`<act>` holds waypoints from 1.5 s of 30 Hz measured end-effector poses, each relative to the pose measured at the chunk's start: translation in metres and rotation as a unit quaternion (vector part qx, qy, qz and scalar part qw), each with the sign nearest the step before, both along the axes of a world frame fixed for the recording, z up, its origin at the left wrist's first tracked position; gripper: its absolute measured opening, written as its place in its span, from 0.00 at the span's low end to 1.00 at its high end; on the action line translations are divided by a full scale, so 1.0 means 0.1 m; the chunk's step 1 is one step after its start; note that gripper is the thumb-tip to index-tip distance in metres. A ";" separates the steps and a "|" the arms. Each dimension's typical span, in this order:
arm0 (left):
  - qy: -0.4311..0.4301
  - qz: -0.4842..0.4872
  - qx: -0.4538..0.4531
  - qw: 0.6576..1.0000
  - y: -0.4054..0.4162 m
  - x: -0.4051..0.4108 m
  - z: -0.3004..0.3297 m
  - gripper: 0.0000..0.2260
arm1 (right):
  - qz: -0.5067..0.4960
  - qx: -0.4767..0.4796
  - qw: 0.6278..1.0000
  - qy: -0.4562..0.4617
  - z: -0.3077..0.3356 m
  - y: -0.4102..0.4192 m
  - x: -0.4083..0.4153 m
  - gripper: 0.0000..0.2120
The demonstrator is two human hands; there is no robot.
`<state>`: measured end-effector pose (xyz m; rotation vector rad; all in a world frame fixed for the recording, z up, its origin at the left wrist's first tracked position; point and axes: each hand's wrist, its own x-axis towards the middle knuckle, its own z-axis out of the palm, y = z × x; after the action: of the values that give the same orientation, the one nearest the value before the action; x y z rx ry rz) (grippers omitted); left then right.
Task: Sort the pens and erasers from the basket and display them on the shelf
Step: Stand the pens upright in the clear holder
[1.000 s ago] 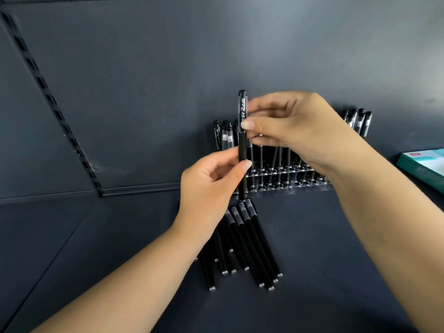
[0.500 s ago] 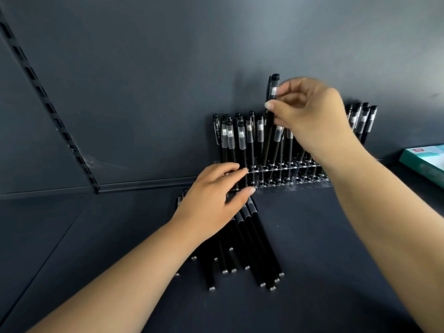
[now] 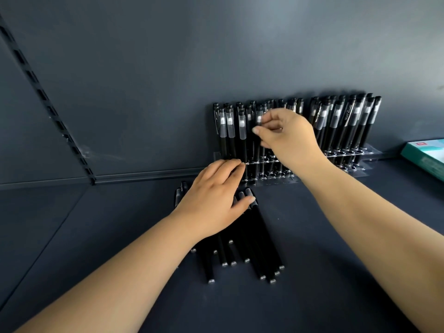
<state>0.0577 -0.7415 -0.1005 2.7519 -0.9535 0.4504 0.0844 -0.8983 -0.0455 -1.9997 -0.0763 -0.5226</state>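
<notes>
Two hands busy, R hand [image 3: 286, 138] pinching racked pen [image 3: 259, 131], L hand [image 3: 216, 200] on loose pens [image 3: 254, 243] (flat).

Head view (wide-angle) looks forward-down, close over shelf [image 3: 336, 248].

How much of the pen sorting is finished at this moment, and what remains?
Done: many black pens stand in the clear rack. In hand: the right hand pinches a pen standing there; the left hand rests on the loose pens lying on the shelf. Left: those pens. No erasers are visible.
</notes>
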 end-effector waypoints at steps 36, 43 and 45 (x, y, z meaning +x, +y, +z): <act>0.276 0.359 -0.100 0.886 0.69 -0.31 0.05 0.39 | 0.283 -0.425 0.850 0.128 -0.51 0.37 -0.80 0.25; 0.339 0.346 -0.017 0.875 0.68 -0.24 0.17 0.37 | 0.258 -0.348 0.893 0.120 -0.52 0.32 -0.79 0.22; 0.363 0.325 -0.003 0.873 0.70 -0.21 0.23 0.33 | 0.255 -0.341 0.897 0.120 -0.53 0.32 -0.79 0.21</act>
<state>0.0370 -0.6716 -0.0775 2.7832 0.1614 -0.4918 0.0058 -0.8663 -0.0982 -2.5741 -0.6953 0.1279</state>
